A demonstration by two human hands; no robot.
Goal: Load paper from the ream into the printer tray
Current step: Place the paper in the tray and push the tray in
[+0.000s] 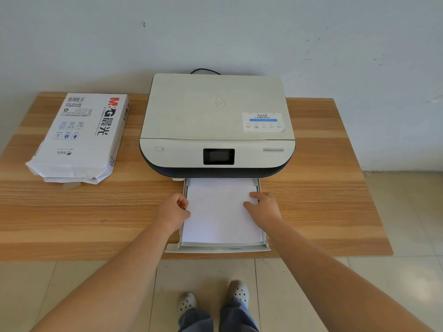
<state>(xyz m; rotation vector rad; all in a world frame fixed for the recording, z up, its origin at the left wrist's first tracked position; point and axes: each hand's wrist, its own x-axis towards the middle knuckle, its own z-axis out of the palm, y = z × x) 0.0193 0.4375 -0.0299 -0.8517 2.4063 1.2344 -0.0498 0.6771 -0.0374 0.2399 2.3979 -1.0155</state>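
Note:
A white printer (217,121) sits at the back middle of the wooden table (323,200). Its paper tray (217,249) is pulled out toward me and holds a stack of white paper (219,216). My left hand (173,210) is curled against the left edge of the stack and tray wall. Over on the stack's right side, my right hand (262,207) rests with fingers on top of the paper near the edge. The opened paper ream (79,137), in white wrapping with red and black print, lies flat on the table's left side.
A black cable (205,71) runs behind the printer against the wall. The tray's front lip overhangs the table's near edge. My feet in light clogs (213,299) stand on the tiled floor below.

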